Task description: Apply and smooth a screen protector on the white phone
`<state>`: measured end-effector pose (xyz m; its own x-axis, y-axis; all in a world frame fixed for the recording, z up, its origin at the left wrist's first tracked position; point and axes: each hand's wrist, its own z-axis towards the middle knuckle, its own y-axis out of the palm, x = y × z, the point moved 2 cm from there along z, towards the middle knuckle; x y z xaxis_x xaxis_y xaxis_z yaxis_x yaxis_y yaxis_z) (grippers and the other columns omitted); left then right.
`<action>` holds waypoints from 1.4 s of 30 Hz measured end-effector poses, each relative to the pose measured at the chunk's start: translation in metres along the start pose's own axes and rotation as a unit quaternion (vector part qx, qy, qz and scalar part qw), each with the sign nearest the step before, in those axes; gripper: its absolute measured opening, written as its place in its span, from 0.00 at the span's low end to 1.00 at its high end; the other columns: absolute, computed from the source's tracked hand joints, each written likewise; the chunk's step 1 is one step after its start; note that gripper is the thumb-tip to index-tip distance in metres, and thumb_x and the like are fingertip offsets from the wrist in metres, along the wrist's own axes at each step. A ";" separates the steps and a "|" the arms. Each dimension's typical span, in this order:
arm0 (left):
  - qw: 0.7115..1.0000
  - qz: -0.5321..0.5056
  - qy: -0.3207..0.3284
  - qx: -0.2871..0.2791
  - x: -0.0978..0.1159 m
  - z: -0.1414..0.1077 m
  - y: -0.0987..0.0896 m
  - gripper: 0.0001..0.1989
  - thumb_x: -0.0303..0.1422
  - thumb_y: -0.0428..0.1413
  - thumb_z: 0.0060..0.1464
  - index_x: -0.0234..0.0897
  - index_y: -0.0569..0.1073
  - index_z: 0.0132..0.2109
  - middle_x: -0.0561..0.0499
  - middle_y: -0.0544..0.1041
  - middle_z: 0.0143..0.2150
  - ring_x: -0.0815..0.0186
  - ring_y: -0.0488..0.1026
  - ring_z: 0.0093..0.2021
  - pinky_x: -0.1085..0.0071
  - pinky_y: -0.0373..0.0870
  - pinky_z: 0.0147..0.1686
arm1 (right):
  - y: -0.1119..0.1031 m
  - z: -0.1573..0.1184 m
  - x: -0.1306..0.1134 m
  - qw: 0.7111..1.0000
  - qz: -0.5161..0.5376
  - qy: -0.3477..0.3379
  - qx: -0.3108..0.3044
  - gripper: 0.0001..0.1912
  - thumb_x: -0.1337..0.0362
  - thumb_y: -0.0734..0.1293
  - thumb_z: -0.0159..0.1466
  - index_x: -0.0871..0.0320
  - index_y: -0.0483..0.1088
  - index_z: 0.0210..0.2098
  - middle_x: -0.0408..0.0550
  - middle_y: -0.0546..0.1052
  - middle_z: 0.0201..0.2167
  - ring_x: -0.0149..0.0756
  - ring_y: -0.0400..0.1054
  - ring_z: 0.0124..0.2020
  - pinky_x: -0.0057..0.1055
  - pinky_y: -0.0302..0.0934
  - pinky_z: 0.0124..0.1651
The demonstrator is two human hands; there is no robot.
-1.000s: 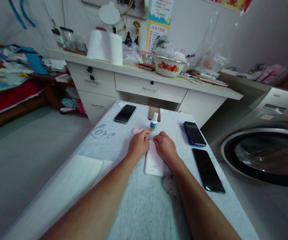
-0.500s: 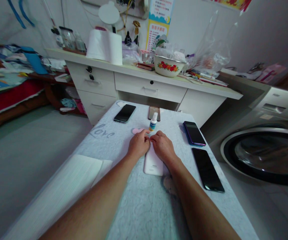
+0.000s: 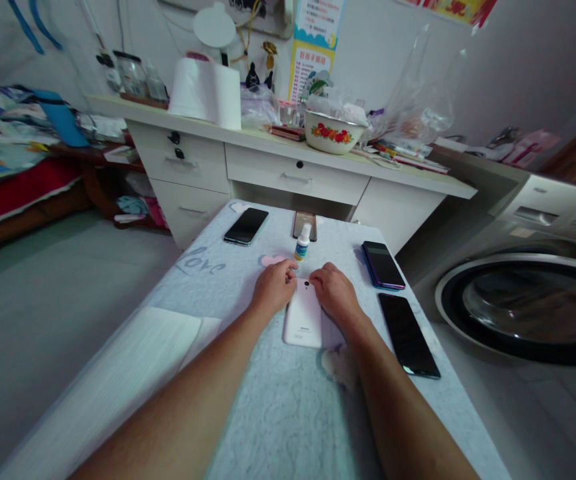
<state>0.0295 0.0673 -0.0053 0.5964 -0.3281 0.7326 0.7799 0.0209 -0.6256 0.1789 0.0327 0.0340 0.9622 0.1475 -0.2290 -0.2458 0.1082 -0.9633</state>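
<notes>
A white phone (image 3: 303, 317) lies back up on the light blue tablecloth, its camera at the far end. At its far left corner is my left hand (image 3: 274, 287), fingers curled and closed. My right hand (image 3: 335, 290) has its fingers pinched together at the far right corner. Whether either one grips the phone's edge is too small to tell. Just beyond the hands stands a small white spray bottle (image 3: 302, 243) with a blue and yellow label, and behind it lies a phone with a brownish back (image 3: 305, 225).
A black phone (image 3: 247, 226) lies at the far left. Stacked phones (image 3: 383, 265) and another black phone (image 3: 409, 335) lie on the right. Folded white cloth (image 3: 153, 347) covers the left edge. Beyond are a white desk (image 3: 263, 170) and a washing machine (image 3: 523, 247).
My hands have moved apart, the right one to the right, uncovering the phone's camera end. The whole view has shifted slightly.
</notes>
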 end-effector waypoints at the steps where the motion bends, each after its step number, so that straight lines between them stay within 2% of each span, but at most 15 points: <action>1: 1.000 0.001 0.001 0.001 0.000 0.000 0.000 0.14 0.23 0.52 0.49 0.38 0.73 0.43 0.52 0.77 0.34 0.68 0.73 0.35 0.73 0.68 0.37 | -0.001 -0.001 0.001 1.000 0.001 0.003 -0.001 0.13 0.66 0.58 0.67 0.55 0.76 0.38 0.49 0.72 0.38 0.34 0.67 0.39 0.27 0.55 0.39; 8: 1.000 0.013 0.008 0.002 0.004 -0.001 -0.003 0.13 0.23 0.51 0.50 0.37 0.74 0.42 0.50 0.78 0.36 0.67 0.73 0.35 0.73 0.68 0.37 | -0.005 -0.006 0.006 1.000 0.018 0.024 -0.001 0.13 0.67 0.59 0.66 0.56 0.76 0.38 0.50 0.73 0.38 0.35 0.67 0.40 0.27 0.55 0.42; 16: 1.000 0.011 0.019 -0.003 0.002 -0.002 -0.003 0.12 0.24 0.52 0.50 0.38 0.74 0.42 0.50 0.78 0.37 0.66 0.74 0.37 0.72 0.69 0.39 | 0.001 -0.007 0.008 0.999 0.031 0.038 0.017 0.13 0.67 0.59 0.66 0.57 0.76 0.38 0.49 0.73 0.37 0.33 0.67 0.37 0.27 0.55 0.41; 25: 1.000 0.011 0.014 -0.014 -0.001 0.000 0.000 0.12 0.24 0.53 0.50 0.39 0.74 0.42 0.51 0.79 0.38 0.66 0.74 0.40 0.71 0.69 0.43 | 0.012 -0.014 0.011 0.992 0.080 0.055 0.076 0.12 0.68 0.60 0.65 0.58 0.76 0.37 0.48 0.72 0.36 0.33 0.66 0.38 0.26 0.55 0.42; 32: 1.000 0.012 0.023 -0.011 -0.001 0.000 0.000 0.13 0.23 0.53 0.50 0.39 0.74 0.42 0.51 0.79 0.38 0.66 0.74 0.39 0.70 0.69 0.42 | 0.010 -0.017 0.009 0.991 0.108 0.010 0.076 0.10 0.70 0.62 0.64 0.57 0.75 0.35 0.46 0.71 0.34 0.31 0.66 0.36 0.25 0.56 0.41; 42: 0.999 0.022 0.024 -0.005 0.000 0.001 0.001 0.13 0.22 0.53 0.48 0.38 0.74 0.41 0.51 0.79 0.38 0.66 0.74 0.39 0.71 0.70 0.42 | -0.001 -0.022 0.000 0.989 0.118 -0.088 0.003 0.10 0.73 0.63 0.62 0.58 0.76 0.34 0.45 0.72 0.33 0.29 0.66 0.33 0.25 0.56 0.38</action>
<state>0.0306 0.0685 -0.0055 0.6204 -0.3721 0.6904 0.7508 0.0274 -0.6599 0.1816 0.0109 0.0321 0.8425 0.3386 -0.4189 -0.4625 0.0560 -0.8849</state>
